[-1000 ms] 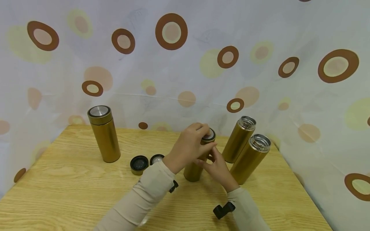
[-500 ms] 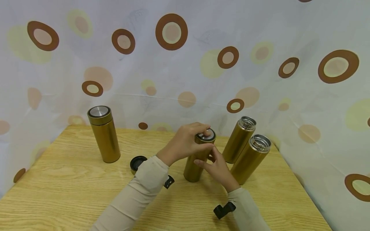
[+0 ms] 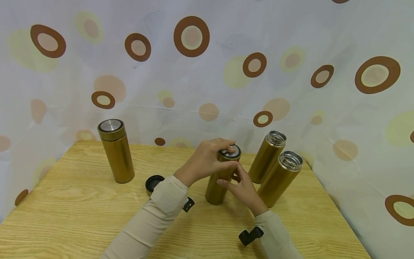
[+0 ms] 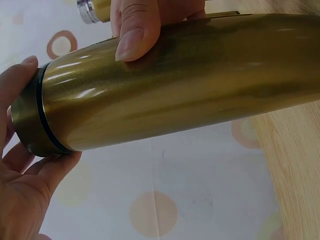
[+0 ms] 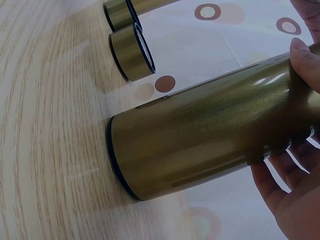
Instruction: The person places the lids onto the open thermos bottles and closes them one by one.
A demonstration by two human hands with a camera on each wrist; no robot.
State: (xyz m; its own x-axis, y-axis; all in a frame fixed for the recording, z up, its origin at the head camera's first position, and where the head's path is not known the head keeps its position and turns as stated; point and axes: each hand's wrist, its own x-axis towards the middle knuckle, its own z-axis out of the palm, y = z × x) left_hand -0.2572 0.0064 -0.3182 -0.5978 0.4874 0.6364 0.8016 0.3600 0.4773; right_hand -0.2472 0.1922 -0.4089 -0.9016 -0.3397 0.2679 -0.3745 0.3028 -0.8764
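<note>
A gold thermos bottle (image 3: 216, 189) stands upright on the wooden table, capped by a gold lid (image 4: 30, 117) with a silver disc on top. My left hand (image 3: 207, 162) holds this lid, thumb on one side and fingers on the other in the left wrist view; one fingertip overlaps the disc in the head view. Just below, my right hand (image 3: 242, 187) grips the bottle's upper body, its thumb across the near side and its fingers around the far side (image 5: 295, 175). A thin dark seam runs between lid and body in the left wrist view.
To the right, two lidless gold bottles (image 3: 279, 180) (image 3: 267, 158) show bare steel necks. One lidded bottle (image 3: 118, 154) stands at the left. Two loose lids (image 5: 132, 52) (image 5: 117, 15) lie on the table (image 3: 64, 216), partly behind my left sleeve in the head view. A patterned cloth (image 3: 220, 90) hangs behind.
My left wrist and forearm have swung left and down, and the fingers have turned on the lid, baring more of its disc. The right hand and bottle stay put.
</note>
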